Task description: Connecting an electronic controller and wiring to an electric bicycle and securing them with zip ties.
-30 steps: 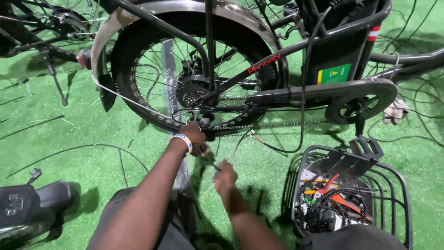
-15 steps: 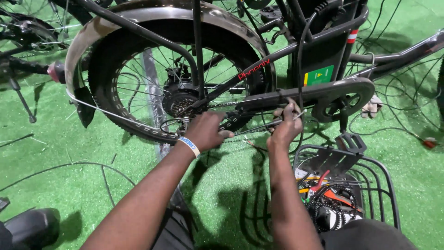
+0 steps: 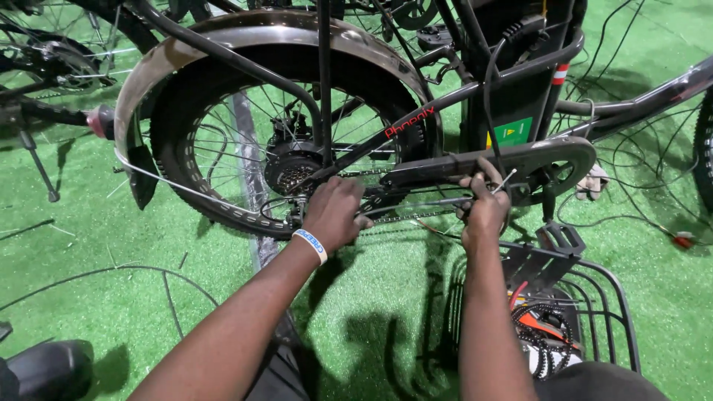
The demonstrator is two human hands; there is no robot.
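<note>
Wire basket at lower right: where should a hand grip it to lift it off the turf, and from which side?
Grip the wire basket by its top rim wire on the far side, coming from above. The basket sits open side up, so the rim is exposed, while the inside is filled with a chain and orange-handled tools. The near side is likely awkward, crowded by the right hand and forearm.

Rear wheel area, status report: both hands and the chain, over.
Left hand gripping at the rear derailleur by the hub. Right hand closed on the chainstay under the chain guard, thin wire at fingertips. Chain runs between hands. Wire basket beside right forearm.
</note>
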